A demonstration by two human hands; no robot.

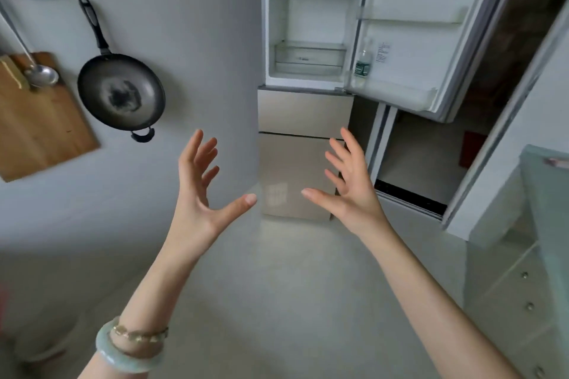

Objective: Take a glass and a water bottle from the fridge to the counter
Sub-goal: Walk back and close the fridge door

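Note:
The fridge [304,114] stands ahead with its upper door [425,40] swung open to the right. A clear water bottle [363,60] with a green label stands in the door's bottom rack. The inner shelves look bare; I see no glass. My left hand [200,188] and my right hand [351,184] are raised in front of the fridge's lower drawers, palms facing each other, fingers spread, holding nothing. Both are well below the bottle.
A dark frying pan [121,92], a wooden cutting board [40,120] and a metal ladle [40,74] hang on the left wall. A glass-topped counter [548,194] with drawers stands at the right. A doorway opens behind the fridge door.

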